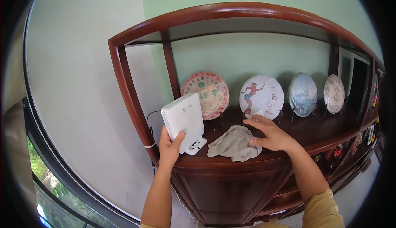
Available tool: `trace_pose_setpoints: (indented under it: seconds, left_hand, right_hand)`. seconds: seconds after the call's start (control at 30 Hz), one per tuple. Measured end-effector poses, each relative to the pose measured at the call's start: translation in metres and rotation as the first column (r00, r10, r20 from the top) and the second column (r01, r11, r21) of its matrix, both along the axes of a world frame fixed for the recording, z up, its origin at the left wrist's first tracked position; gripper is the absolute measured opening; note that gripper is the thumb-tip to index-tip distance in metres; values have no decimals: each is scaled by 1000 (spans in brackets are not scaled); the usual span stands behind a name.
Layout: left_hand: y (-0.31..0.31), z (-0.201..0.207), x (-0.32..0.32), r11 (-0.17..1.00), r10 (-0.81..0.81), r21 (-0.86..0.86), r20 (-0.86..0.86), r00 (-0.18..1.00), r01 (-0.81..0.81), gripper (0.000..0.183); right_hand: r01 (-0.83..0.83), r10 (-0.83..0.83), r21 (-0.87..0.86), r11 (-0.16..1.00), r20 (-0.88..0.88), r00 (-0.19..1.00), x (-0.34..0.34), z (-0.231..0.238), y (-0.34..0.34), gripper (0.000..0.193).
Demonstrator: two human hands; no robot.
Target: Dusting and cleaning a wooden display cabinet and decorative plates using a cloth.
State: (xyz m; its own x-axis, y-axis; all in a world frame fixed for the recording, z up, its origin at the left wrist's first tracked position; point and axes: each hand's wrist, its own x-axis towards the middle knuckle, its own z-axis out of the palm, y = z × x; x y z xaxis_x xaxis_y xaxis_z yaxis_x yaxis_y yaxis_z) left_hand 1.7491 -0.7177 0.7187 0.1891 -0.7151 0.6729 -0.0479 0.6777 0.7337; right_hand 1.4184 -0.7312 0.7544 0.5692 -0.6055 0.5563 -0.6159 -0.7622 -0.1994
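My left hand is closed round the lower part of a white box-shaped router, its thumb across the front face. The router leans a little to the left, with its white foot at the shelf's front edge. A crumpled grey cloth lies on the dark wood just right of it. Over the cloth's right side hangs my right hand, fingers stretched and apart, thumb at the cloth's edge; whether it touches the cloth I cannot tell.
Behind my hands, round wrapped discs stand on small holders: a red-rimmed one, a white one with a dancing figure, a bluish one and a beige one. A reddish-brown frame encloses the shelf. A black cable runs at the left post.
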Motion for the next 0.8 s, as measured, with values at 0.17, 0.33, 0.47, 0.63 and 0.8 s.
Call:
trace_pose_setpoints:
  seconds: [0.17,0.33,0.47,0.63,0.8]
  left_hand:
    - [-3,-3,4,999,34,9,53,998,-34,36]
    - [-4,-3,9,996,-83,-18,-63,995,82,50]
    - [-2,1,4,999,-31,-20,1,1000,31,51]
    - [-3,-3,4,996,-92,-18,-41,995,91,46]
    - [-2,-6,10,997,-80,-24,-68,994,79,42]
  right_hand:
    - [-39,48,296,954,-24,999,13,-5,6,46]
    - [110,-99,-24,994,284,954,47,-3,-20,18]
    - [47,-3,-54,997,620,785,111,5,-59,22]
    - [62,-9,-56,996,671,742,192,-8,-55,30]
    - [-79,105,-99,992,294,950,214,-32,7,47]
